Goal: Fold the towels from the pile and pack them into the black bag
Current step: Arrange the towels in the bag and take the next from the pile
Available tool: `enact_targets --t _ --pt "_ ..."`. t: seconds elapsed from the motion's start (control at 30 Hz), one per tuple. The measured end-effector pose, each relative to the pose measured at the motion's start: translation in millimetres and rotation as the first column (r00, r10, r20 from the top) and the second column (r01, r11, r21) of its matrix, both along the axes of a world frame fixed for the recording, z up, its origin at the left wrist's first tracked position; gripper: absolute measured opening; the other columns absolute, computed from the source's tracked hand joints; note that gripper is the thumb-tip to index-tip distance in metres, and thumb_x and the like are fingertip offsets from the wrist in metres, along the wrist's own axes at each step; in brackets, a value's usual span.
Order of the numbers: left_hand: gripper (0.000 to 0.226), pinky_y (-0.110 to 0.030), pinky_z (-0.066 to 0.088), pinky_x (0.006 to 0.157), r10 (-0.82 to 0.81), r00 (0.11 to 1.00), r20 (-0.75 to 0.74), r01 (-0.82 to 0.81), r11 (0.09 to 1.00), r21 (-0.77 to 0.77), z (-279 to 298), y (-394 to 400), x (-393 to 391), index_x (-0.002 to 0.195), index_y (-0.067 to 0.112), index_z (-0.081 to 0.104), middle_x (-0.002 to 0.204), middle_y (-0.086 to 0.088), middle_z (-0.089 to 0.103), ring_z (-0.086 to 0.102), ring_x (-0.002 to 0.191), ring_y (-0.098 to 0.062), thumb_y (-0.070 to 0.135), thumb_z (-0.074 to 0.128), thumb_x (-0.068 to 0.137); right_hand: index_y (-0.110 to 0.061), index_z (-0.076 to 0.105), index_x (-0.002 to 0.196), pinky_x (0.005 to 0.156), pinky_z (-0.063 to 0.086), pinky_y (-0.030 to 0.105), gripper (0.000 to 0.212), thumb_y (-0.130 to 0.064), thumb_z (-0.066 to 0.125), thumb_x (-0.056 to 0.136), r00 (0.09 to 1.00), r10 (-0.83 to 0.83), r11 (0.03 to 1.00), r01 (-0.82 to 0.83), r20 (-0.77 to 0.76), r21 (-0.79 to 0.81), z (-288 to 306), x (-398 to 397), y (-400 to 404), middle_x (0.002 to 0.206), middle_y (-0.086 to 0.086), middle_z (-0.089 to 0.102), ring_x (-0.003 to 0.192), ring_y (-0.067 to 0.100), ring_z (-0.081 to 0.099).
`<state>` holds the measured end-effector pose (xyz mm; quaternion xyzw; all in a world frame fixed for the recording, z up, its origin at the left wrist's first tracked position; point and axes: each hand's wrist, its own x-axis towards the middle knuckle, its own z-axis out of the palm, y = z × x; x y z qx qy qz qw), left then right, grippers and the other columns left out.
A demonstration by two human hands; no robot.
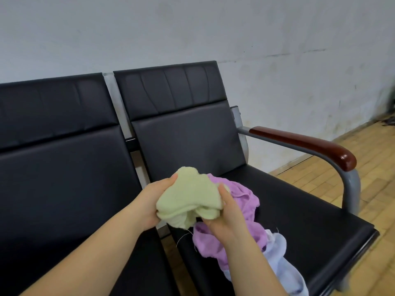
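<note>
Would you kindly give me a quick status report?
Both hands, left and right, grip yellow towel, unfolded. Purple towel beneath on seat. Bag unseen.

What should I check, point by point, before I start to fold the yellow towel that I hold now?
1. Both hands grip the towel: ok. The left hand and right hand hold the yellow towel.
2. Towel lifted free of the pile: ok, it is above the purple towel.
3. Towel spread flat: not ok, it is bunched.
4. Free surface for folding: ok, the seat beside the pile is bare.
5. Black bag within reach: cannot tell, no bag is in view.
6. More towels wait: ok, the white towel lies below.
</note>
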<state>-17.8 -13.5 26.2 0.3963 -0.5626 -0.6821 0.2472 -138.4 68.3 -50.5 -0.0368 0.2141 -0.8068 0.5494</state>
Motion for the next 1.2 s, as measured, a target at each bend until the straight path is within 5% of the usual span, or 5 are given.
enact_targets --t 0.4,0.57,0.77,0.97,1.2 --pt "0.04 -0.039 0.046 0.1 0.326 0.922 0.209 -0.295 0.941 -0.169 -23.4 -8.3 184.7 0.121 0.014 0.061 0.113 -0.004 0.068 0.063 0.106 -0.021 0.042 0.055 0.094 -0.009 0.055 0.127 0.089 0.054 0.044 0.039 -0.002 0.059 0.088 0.887 0.337 0.94 -0.335 -0.317 0.061 -9.3 124.9 -43.5 0.121 0.014 0.066 0.11 0.03 0.063" --pt "0.035 -0.022 0.046 0.068 0.454 0.822 0.344 -0.365 0.883 -0.295 -69.5 12.9 280.6 0.096 0.014 0.065 0.091 0.001 0.069 0.063 0.084 -0.01 0.041 0.042 0.1 -0.01 0.061 0.112 0.084 0.054 0.036 0.024 -0.003 0.06 0.09 0.677 0.529 0.849 -0.427 -0.512 0.312 -32.7 192.0 -41.6 0.115 0.011 0.067 0.105 0.025 0.063" --pt "0.035 -0.032 0.046 0.071 0.552 0.73 0.403 -0.486 0.834 -0.261 -157.7 55.5 358.7 0.095 0.004 0.062 0.083 -0.004 0.064 0.059 0.076 -0.015 0.037 0.056 0.094 -0.014 0.06 0.117 0.088 0.049 0.031 0.033 -0.021 0.067 0.086 0.064 0.595 0.799 0.058 -0.801 0.598 -78.6 230.3 -49.1 0.105 0.002 0.063 0.093 0.017 0.059" --pt "0.043 -0.029 0.044 0.095 0.306 0.786 0.537 -0.112 0.925 -0.362 -163.0 61.6 357.1 0.132 0.049 0.04 0.121 0.01 0.06 0.058 0.112 -0.013 0.046 0.054 0.091 -0.022 0.045 0.138 0.105 0.035 0.037 0.055 -0.052 0.047 0.092 -0.634 0.564 0.804 0.274 -0.529 0.528 -119.2 238.2 -46.8 0.135 0.0 0.047 0.132 0.024 0.036" --pt "0.034 -0.024 0.051 0.062 -0.037 0.738 0.674 0.149 0.983 -0.109 -129.2 86.1 384.7 0.087 0.027 0.068 0.089 0.006 0.067 0.069 0.067 -0.015 0.057 0.051 0.09 -0.029 0.073 0.102 0.103 0.038 0.031 0.04 -0.055 0.055 0.079 -0.215 0.727 0.637 -0.146 -0.653 0.757 -107.9 249.1 -27.4 0.143 -0.003 0.046 0.128 0.012 0.045"
